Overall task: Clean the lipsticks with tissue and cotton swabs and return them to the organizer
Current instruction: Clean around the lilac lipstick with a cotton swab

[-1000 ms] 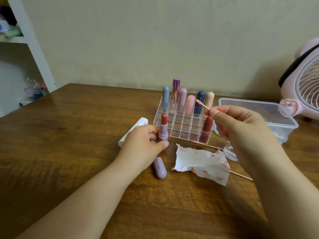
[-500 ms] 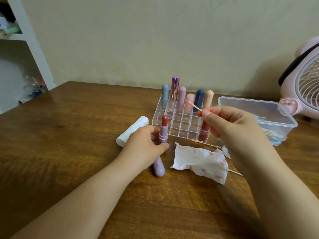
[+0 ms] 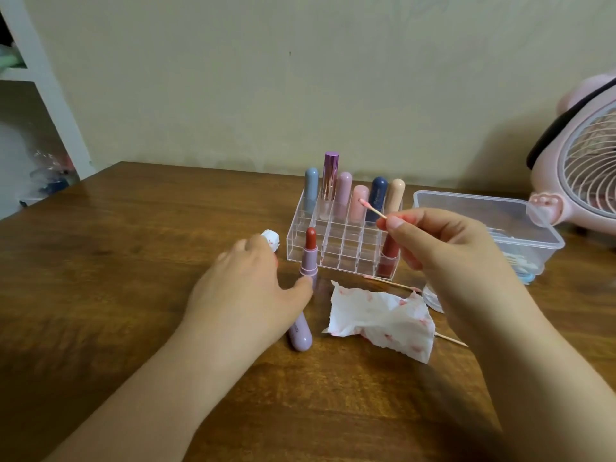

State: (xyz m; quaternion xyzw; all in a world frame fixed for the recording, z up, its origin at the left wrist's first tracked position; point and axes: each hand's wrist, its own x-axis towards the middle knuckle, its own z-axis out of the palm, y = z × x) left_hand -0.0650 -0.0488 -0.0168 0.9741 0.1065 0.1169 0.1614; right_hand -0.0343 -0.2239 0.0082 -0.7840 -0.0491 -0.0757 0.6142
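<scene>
Uncapped lipstick (image 3: 308, 258), red bullet in a lilac tube, upright on the table just before the clear gridded organizer (image 3: 336, 243). Lilac cap (image 3: 300, 333) lying flat nearby. Six capped lipsticks (image 3: 353, 201) standing in the back row, one red lipstick (image 3: 388, 258) in the front right cell. Stained, crumpled tissue (image 3: 380, 320) lying flat. Pink-tipped cotton swab (image 3: 371, 209) raised, tilted.

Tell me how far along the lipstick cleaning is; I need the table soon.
Done, apparently: six capped tubes stand in the organizer's back row, and the tissue is stained. In hand: the right hand pinches a pink-tipped cotton swab; the left hand is beside the open red lipstick. Left: finishing it, fitting its cap and slotting it in.
</scene>
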